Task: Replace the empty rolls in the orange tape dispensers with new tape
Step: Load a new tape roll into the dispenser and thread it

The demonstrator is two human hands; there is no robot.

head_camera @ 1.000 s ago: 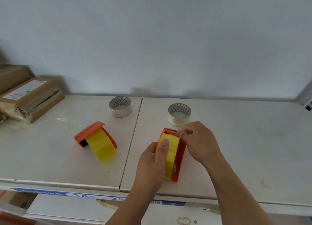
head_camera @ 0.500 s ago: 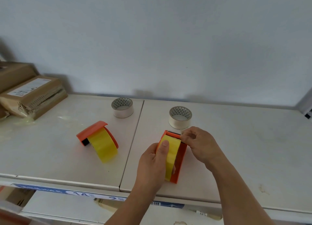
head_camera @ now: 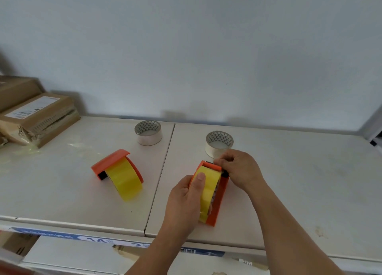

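Orange plastic, the dispenser (head_camera: 219,194) is standing near the shelf's (head_camera: 299,192) front edge, the left hand (head_camera: 186,200) clamping its yellow roll (head_camera: 207,192) while the right hand (head_camera: 237,168) is pinching the tape end at the cutter; light, stiff, probably best gripped by its sides.

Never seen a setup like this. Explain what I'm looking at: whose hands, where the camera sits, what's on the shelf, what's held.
No machine here: a person works bare-handed, and the camera sits on their head, looking forward and down. The white shelf holds two orange dispensers, both with yellow tape. The left dispenser lies alone. The left hand grips the right dispenser, thumb on its yellow roll. The right hand pinches at its top edge. Behind stand two empty rolls. Cardboard boxes lie far left.
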